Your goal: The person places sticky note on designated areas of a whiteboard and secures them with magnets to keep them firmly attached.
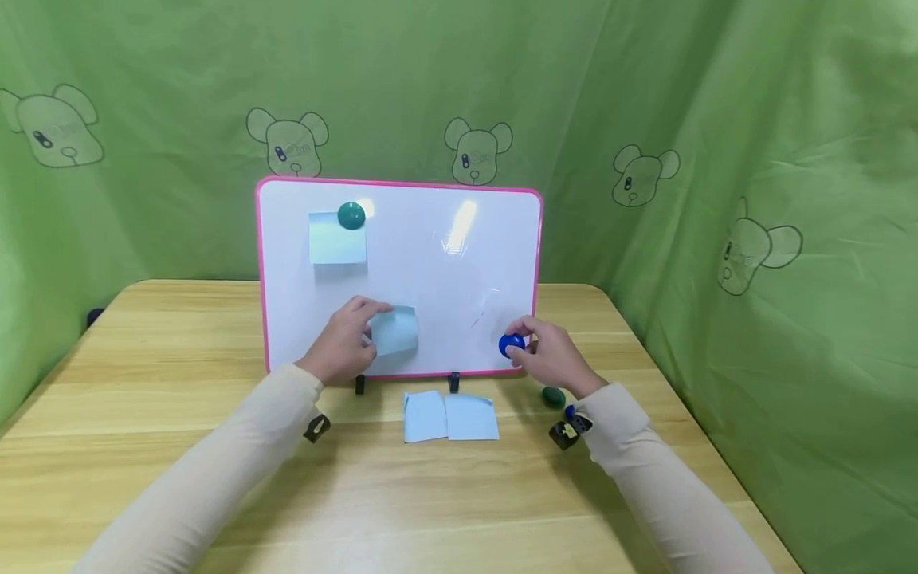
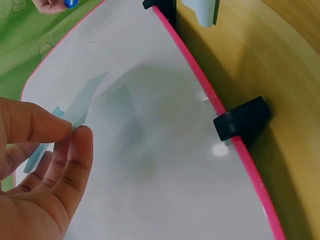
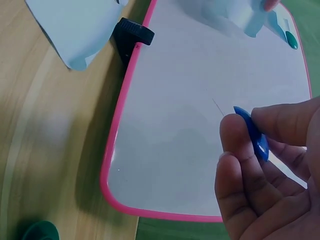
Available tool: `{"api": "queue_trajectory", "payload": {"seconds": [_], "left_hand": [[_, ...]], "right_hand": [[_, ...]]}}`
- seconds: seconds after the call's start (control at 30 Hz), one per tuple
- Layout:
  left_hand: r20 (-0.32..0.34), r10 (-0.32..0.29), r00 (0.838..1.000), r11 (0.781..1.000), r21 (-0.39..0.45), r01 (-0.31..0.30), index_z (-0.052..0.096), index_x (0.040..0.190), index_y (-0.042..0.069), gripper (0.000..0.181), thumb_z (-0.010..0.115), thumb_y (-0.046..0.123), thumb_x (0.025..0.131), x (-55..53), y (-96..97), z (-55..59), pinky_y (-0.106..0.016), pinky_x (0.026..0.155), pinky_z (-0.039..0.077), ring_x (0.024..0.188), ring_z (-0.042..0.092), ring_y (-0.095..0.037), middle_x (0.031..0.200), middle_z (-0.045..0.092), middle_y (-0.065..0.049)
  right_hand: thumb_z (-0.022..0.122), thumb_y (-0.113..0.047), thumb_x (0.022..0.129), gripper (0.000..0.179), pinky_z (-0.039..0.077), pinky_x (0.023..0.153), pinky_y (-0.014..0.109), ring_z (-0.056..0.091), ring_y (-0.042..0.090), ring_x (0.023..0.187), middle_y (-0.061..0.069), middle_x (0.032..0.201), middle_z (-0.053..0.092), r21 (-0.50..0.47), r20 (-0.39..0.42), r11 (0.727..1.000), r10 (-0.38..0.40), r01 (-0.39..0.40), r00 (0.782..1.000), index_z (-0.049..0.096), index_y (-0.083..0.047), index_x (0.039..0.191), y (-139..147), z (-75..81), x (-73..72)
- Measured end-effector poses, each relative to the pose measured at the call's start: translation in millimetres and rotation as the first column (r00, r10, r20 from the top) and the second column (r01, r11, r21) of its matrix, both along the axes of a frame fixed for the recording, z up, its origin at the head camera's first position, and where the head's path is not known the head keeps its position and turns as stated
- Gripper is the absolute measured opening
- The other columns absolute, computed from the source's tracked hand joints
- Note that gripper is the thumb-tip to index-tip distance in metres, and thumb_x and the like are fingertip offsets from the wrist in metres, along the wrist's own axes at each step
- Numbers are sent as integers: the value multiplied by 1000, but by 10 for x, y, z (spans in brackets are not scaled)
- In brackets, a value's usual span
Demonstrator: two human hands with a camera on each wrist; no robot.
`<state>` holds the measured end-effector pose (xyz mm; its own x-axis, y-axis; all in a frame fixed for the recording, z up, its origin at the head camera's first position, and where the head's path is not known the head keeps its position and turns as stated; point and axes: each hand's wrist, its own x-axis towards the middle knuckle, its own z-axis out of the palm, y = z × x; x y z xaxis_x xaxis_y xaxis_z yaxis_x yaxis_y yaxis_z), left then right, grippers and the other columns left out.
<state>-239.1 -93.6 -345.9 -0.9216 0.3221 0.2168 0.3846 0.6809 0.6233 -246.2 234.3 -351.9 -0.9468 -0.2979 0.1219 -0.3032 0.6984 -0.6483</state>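
My left hand (image 1: pixel 344 341) pinches a light blue paper note (image 1: pixel 397 330) by its left side, in front of the whiteboard's lower middle. In the left wrist view the note (image 2: pixel 82 100) stands off the board, its shadow falling on the white surface. Between thumb and fingers, my right hand (image 1: pixel 554 356) holds a round blue magnet (image 1: pixel 512 344) near the lower right corner of the pink-framed whiteboard (image 1: pixel 445 295). The right wrist view shows this magnet (image 3: pixel 254 134) edge-on, apart from the board. Higher up at the left, a green magnet (image 1: pixel 351 215) lies over another blue note (image 1: pixel 337 243).
Two blue notes (image 1: pixel 425 416) (image 1: pixel 472 418) lie side by side on the wooden table (image 1: pixel 402 510). A green magnet (image 1: pixel 553 397) and a partly hidden blue magnet (image 1: pixel 570 411) are by my right wrist. Black feet (image 1: pixel 454 383) support the board before a green curtain (image 1: pixel 402 72).
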Motion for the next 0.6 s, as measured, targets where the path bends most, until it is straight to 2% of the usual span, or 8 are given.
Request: {"api": "queue_trajectory", "payload": {"seconds": [0.33,0.6], "left_hand": [[-38,-1,999,1000,-3,1,54,133,5,59,62,-13,78,-57,40,41,-38,82,56,94,59,-28,125,51,-13],[-55,-12,998,1000,7,13,54,133,5,60,62,-13,77,-67,55,86,-37,80,56,94,59,-28,126,51,-14]], "right_hand": [[65,-5,91,23,56,61,32,66,34,78,17,106,62,-26,-11,1000,7,-7,1000,58,-2,113,-44,54,-61],[65,-7,92,23,56,64,32,66,27,78,16,107,61,-21,-7,1000,-5,5,1000,58,-3,113,-108,112,-84]]}}
